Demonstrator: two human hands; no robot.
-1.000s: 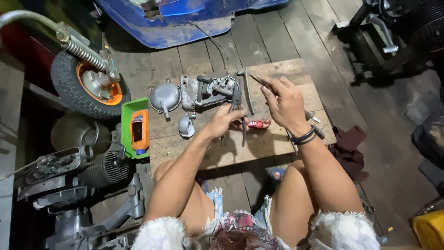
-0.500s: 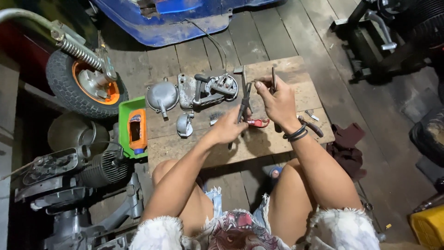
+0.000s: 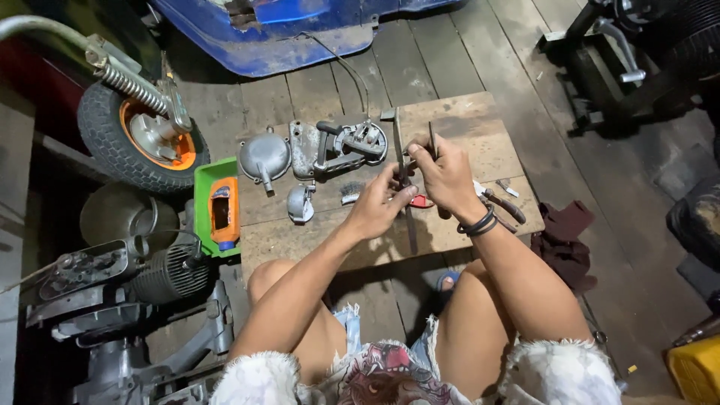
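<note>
My right hand (image 3: 448, 178) hovers over a wooden board (image 3: 480, 124) and is closed around a thin dark metal rod (image 3: 432, 136) that sticks up past the fingers. My left hand (image 3: 377, 208) is right beside it. Its fingertips are pinched against the right hand's fingers, and what they hold is hidden. A long metal bar with a T-shaped head (image 3: 393, 135) lies on the board and passes under both hands. A small red object (image 3: 421, 201) shows between the hands. Black bands circle my right wrist.
Grey metal engine covers (image 3: 264, 156) and a lever assembly (image 3: 352, 142) lie on the board's left. A green tray with an orange tool (image 3: 223, 210) sits beside it. Pliers (image 3: 501, 204) lie right of my wrist. A small wheel (image 3: 142, 139), an engine (image 3: 127, 277) and a dark rag (image 3: 564, 240) surround the board.
My right hand has turned the thin rod upright and pulled in toward me. My left hand has risen off the board to meet the right hand's fingers.
</note>
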